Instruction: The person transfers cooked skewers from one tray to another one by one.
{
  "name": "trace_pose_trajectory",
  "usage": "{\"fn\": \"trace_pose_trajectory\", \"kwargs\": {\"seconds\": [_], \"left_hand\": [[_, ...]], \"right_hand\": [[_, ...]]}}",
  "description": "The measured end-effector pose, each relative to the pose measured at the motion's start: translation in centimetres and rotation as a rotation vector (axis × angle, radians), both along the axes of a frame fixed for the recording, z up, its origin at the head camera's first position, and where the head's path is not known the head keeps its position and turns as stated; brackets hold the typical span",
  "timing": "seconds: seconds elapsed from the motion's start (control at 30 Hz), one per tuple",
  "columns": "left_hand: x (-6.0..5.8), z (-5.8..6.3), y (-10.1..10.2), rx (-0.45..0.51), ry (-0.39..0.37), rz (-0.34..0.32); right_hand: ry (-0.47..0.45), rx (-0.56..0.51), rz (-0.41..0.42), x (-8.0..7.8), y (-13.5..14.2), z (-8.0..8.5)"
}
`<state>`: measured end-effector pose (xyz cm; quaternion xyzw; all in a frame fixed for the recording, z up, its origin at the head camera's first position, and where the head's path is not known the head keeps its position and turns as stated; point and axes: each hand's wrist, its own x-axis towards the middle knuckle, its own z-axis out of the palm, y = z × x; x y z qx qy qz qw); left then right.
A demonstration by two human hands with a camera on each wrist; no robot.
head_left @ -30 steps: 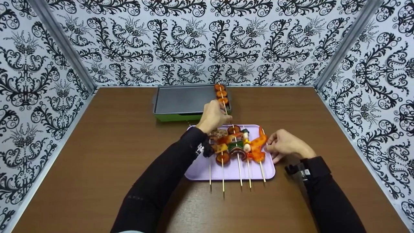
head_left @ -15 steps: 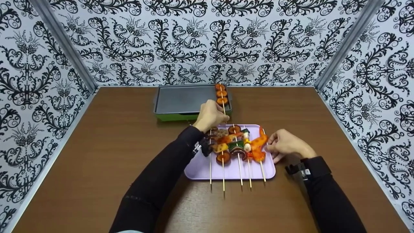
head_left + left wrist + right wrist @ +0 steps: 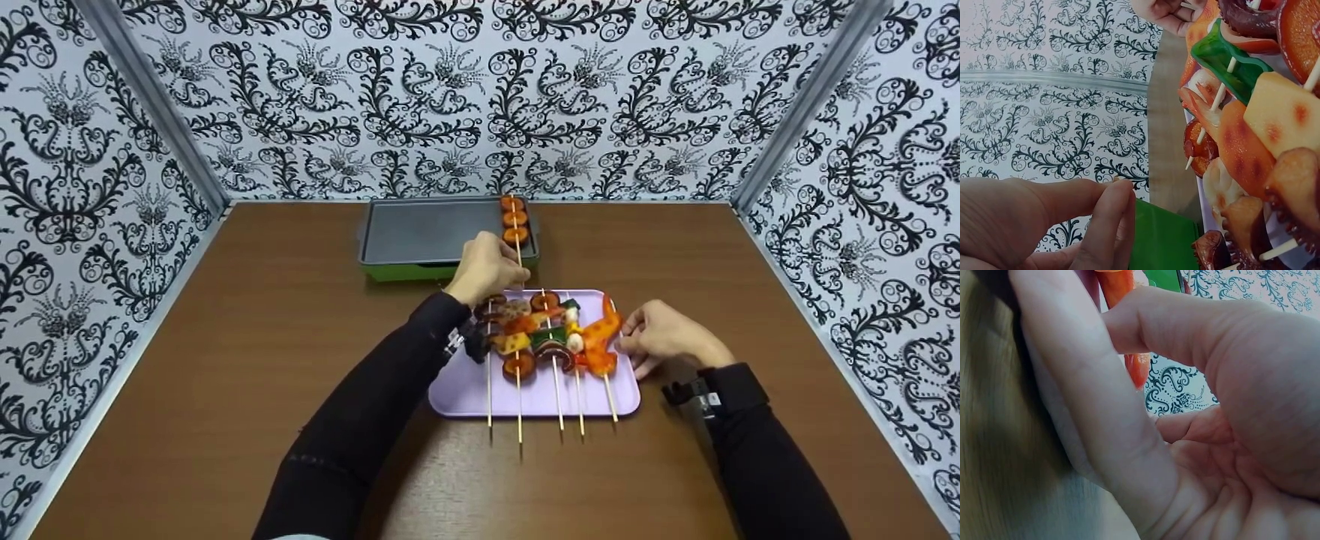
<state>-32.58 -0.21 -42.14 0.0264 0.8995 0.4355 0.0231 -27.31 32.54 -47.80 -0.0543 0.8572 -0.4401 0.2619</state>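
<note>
My left hand (image 3: 486, 264) pinches the stick of a skewer with several round orange slices (image 3: 514, 218), which lies along the right side of the dark grill plate (image 3: 427, 231). In the left wrist view, thumb and finger meet at the tip, and the stick is almost hidden. A lilac tray (image 3: 461, 401) stands in front of the grill, loaded with several food skewers. At its right edge my right hand (image 3: 667, 337) grips the rim beside an orange chicken-wing-like skewer (image 3: 600, 337); the right wrist view shows thumb and fingers closing around that edge.
The grill's green base (image 3: 405, 272) rests on the brown wooden table (image 3: 300, 337). Bare skewer ends (image 3: 520, 427) overhang the tray's front. Patterned walls (image 3: 465, 97) enclose the back and both sides.
My left hand has shifted slightly left, and the orange-slice skewer has settled straighter on the grill's right side. My right hand stays at the tray.
</note>
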Motion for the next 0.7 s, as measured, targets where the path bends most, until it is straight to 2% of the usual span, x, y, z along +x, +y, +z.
{"fn": "trace_pose_trajectory", "kwargs": {"seconds": [0.17, 0.53, 0.7], "left_hand": [[0.1, -0.1, -0.4, 0.026, 0.01, -0.031], [0.4, -0.4, -1.4, 0.069, 0.009, -0.056], [0.5, -0.4, -2.0, 0.147, -0.017, -0.077]], "right_hand": [[-0.007, -0.019, 0.005, 0.1, -0.2, 0.3], [-0.009, -0.014, 0.002, 0.1, -0.2, 0.2], [-0.002, -0.013, 0.004, 0.1, -0.1, 0.2]]}}
